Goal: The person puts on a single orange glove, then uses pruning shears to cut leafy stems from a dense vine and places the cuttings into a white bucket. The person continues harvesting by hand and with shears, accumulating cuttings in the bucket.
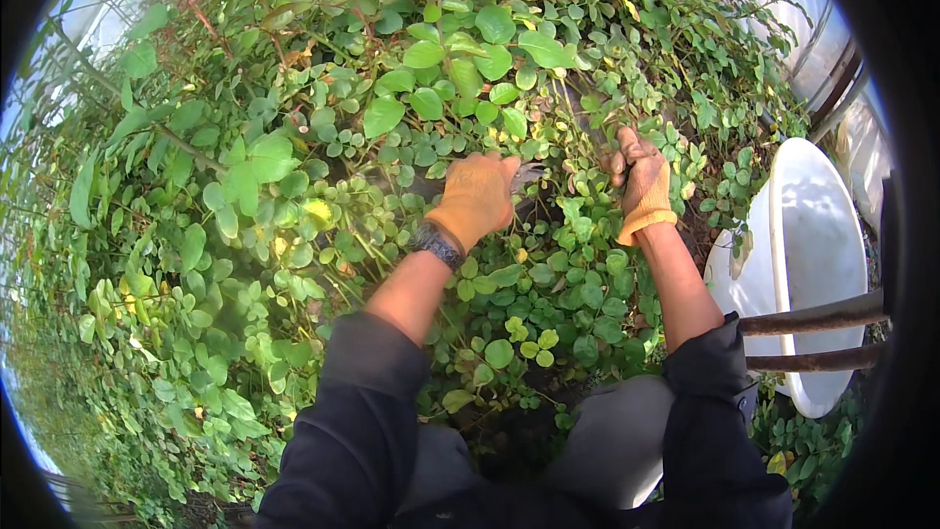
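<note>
My left hand, in an orange glove with a dark band at the wrist, reaches into the rose-like bushes. Its fingers are closed, and a greyish, pointed thing shows beside the fingertips, too unclear to name. To the right, my right hand wears a similar orange glove with soiled fingertips. Those fingers are curled together among the leaves, and whatever they may hold is hidden. Thin pale stems stand between the two hands, and small round leaves surround both.
A white plastic tub lies tilted at the right, close to my right forearm. Two brown bars cross in front of it. Translucent sheeting hangs behind the bushes. Longer shoots arch across the left side.
</note>
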